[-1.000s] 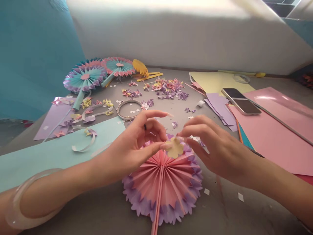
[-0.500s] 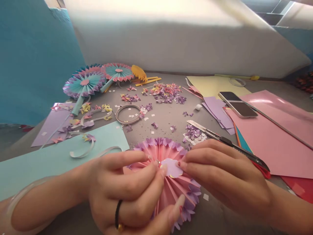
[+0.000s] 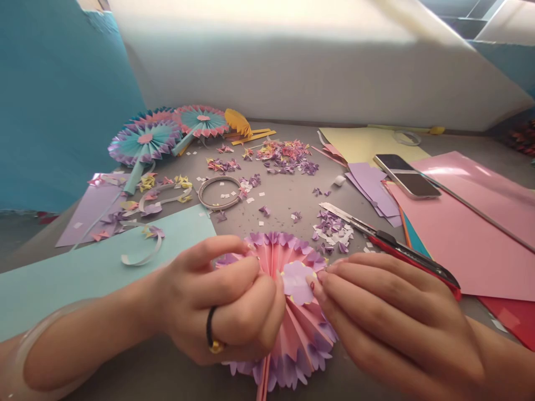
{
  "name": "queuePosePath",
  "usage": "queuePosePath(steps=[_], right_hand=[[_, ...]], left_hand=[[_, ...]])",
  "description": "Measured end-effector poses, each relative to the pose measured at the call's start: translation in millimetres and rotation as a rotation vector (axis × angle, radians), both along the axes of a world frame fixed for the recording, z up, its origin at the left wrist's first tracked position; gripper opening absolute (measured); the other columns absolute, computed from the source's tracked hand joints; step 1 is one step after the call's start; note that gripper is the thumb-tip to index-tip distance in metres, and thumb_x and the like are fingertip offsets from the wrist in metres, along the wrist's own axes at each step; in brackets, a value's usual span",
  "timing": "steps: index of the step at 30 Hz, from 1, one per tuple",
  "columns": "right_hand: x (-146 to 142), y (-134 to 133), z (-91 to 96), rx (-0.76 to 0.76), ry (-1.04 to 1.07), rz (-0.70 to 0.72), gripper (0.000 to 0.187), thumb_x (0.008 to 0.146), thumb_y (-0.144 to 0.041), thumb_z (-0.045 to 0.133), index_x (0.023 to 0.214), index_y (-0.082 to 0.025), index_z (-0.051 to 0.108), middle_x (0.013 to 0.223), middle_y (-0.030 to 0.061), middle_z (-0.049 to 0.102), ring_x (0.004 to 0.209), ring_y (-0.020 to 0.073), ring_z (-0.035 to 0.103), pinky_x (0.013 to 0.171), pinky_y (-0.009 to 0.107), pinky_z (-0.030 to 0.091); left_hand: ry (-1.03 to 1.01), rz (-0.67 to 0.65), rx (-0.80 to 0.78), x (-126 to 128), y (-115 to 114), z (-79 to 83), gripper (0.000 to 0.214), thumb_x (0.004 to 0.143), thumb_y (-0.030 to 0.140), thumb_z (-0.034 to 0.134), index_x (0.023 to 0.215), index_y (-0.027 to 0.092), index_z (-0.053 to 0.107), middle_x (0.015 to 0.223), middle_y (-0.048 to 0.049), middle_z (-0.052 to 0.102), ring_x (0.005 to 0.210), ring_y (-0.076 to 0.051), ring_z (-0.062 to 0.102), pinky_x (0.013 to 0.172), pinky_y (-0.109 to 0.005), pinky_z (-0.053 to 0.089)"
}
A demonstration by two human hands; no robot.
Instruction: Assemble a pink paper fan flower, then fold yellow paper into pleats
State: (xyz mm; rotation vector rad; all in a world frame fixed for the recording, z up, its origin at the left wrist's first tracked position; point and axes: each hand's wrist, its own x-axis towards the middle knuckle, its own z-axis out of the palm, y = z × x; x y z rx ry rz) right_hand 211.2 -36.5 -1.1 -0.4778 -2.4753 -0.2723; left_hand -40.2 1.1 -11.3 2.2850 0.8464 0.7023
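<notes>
A round pleated paper fan, pink with a scalloped purple rim, lies in front of me, its pink stick pointing toward me. Over its middle is a small lilac paper piece with a wavy edge and bits of yellow beneath. My right hand pinches that piece at its right edge between thumb and fingertips. Curled closed, my left hand wears a black ring and covers the fan's left part. Its thumb tip is at the piece's left edge; whatever its fingers hold is hidden.
A utility knife with its blade out lies beyond my right hand, near a phone and pink sheets. Paper scraps and a tape ring lie ahead. Finished fans stand back left; a light-blue sheet is at left.
My left fingers have curled in tighter and drawn slightly up, uncovering the fan's stick. The lilac piece has shifted a little right, still in my right hand's pinch.
</notes>
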Motion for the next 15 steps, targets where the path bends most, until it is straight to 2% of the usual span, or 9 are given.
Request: queuePosePath(steps=[2,4,7,9,11,13,15], right_hand=[[-0.6,-0.7,0.4,-0.034,0.017,-0.007,0.032,0.093,-0.011,0.037,0.08,-0.022,0.064,0.095,0.0047,0.073,0.091,0.0194,0.063,0.083,0.035,0.054],[-1.0,-0.7,2.1,-0.084,0.03,-0.032,0.031,0.09,-0.008,0.036,0.081,-0.022,0.062,0.092,0.0057,0.073,0.087,0.0192,0.065,0.08,0.034,0.055],[-0.4,1.2,7.3,-0.138,0.053,-0.069,0.022,0.086,-0.006,0.045,0.095,-0.019,0.06,0.088,0.007,0.073,0.084,0.0191,0.067,0.077,0.033,0.056],[0.8,2.9,10.6,-0.174,0.052,-0.068,0.023,0.084,-0.006,0.053,0.105,-0.016,0.057,0.089,0.0075,0.073,0.084,0.019,0.067,0.077,0.032,0.056],[1.7,4.0,11.8,-0.212,0.033,-0.061,0.025,0.084,-0.006,0.055,0.108,-0.015,0.056,0.091,0.0076,0.072,0.085,0.0191,0.065,0.077,0.033,0.055],[1.8,4.6,10.6,-0.228,0.024,-0.057,0.02,0.088,-0.007,0.05,0.105,-0.016,0.057,0.091,0.0076,0.071,0.086,0.0198,0.064,0.077,0.034,0.053],[0.7,5.9,8.2,-0.213,0.036,-0.041,0.017,0.091,-0.008,0.045,0.098,-0.017,0.057,0.088,0.0077,0.07,0.086,0.0205,0.063,0.076,0.035,0.051]], left_hand=[[0.057,-0.051,0.05,2.6,0.2,2.5,0.021,0.073,0.023,0.072,0.074,0.043,0.072,0.057,0.0024,0.055,0.063,-0.021,0.063,0.076,-0.045,0.059],[0.037,-0.077,0.016,0.5,-0.6,0.1,0.02,0.074,0.023,0.072,0.076,0.043,0.073,0.062,0.0023,0.061,0.063,-0.02,0.064,0.077,-0.043,0.061],[0.054,-0.125,-0.035,-5.7,-2.1,-6.2,0.02,0.077,0.024,0.071,0.084,0.042,0.074,0.071,0.0019,0.067,0.066,-0.02,0.066,0.078,-0.04,0.062],[0.132,-0.176,0.042,-8.1,-1.7,-8.7,0.019,0.08,0.024,0.069,0.085,0.042,0.073,0.072,0.002,0.069,0.067,-0.02,0.067,0.073,-0.037,0.062],[0.178,-0.239,0.236,-8.1,-0.4,-9.1,0.02,0.082,0.022,0.066,0.085,0.042,0.072,0.068,0.0032,0.068,0.064,-0.018,0.066,0.065,-0.033,0.061],[0.139,-0.274,0.537,-5.7,0.6,-7.6,0.022,0.082,0.018,0.065,0.083,0.039,0.07,0.065,0.0051,0.065,0.061,-0.015,0.064,0.058,-0.028,0.058],[0.073,-0.242,0.862,-1.7,-0.1,-4.2,0.021,0.082,0.013,0.064,0.081,0.033,0.069,0.068,0.0057,0.064,0.063,-0.013,0.062,0.06,-0.026,0.055]])
